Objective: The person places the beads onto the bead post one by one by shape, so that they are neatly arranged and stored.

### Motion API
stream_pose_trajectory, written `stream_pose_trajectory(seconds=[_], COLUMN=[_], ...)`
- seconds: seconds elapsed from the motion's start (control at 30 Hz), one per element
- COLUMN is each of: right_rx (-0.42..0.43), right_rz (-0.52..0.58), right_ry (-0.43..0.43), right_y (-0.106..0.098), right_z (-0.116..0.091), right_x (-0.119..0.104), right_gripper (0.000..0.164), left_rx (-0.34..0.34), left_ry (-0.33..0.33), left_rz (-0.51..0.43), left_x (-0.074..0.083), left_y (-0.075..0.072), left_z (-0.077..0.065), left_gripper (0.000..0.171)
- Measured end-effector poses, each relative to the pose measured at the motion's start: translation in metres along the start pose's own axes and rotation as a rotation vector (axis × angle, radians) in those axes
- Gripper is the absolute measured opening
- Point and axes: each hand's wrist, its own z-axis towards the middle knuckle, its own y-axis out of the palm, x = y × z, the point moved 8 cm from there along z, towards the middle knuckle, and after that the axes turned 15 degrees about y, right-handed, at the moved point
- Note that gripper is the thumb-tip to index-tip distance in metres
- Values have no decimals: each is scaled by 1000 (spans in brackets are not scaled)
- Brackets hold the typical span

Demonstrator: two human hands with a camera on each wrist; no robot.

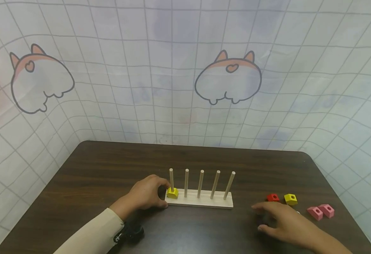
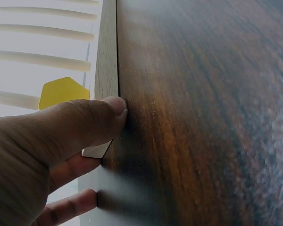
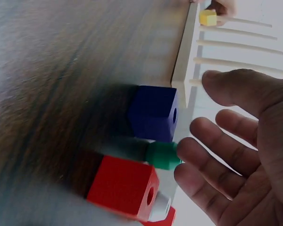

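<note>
My left hand (image 1: 145, 194) grips the left end of a wooden peg rack (image 1: 201, 201), thumb on its front edge and fingers round the end. Several upright pegs rise from the rack. A yellow block (image 1: 172, 193) sits low on the leftmost peg, right beside that hand's fingers. Over on the right, my right hand (image 1: 288, 222) is held with loosely bent fingers and nothing in them. Beside it in the right wrist view lie a dark blue block (image 3: 153, 113), a green block (image 3: 162, 155) and a red block (image 3: 122, 186) with a hole; the hand hides these partly or wholly from the head view.
Beyond the right hand on the dark table (image 1: 115, 158) lie another red block (image 1: 272, 197) and a yellow block (image 1: 290, 199). Two pink blocks (image 1: 315, 213) stand side by side near the right edge. A white piece (image 3: 161, 207) shows behind the nearer red block. Patterned cloth (image 1: 172, 116) hangs behind the table.
</note>
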Motion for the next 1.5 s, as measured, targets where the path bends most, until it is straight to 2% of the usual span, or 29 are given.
stream_pose_trajectory(seconds=[0.2,0.37,0.5,0.67,0.73,0.83,0.97,1.2,1.5], right_rx=[-96,-122,-70,57,108,139,108,58,9], right_rz=[39,69,94,72,40,4,2,-12,-74], right_ry=[29,46,45,44,78,148,204,190,204], right_y=[10,15,9,-11,-21,-32,-38,-35,-24], right_z=[-8,-12,-11,-6,-3,2,11,22,33], right_x=[10,16,20,27,34,46,63,78,87], right_gripper=[52,51,49,44,42,41,39,40,32], left_rx=[3,5,1,-1,1,5,9,7,7], left_ry=[-9,-8,-10,-13,-10,-4,2,10,6], left_rz=[1,-2,-2,1,3,4,1,-1,2], left_x=[-1,-1,-1,-1,0,0,0,-1,-2], left_y=[0,0,1,0,0,-1,-1,1,1], left_z=[0,0,-1,-1,-1,0,-1,0,0], left_gripper=[47,47,47,47,46,46,46,47,47])
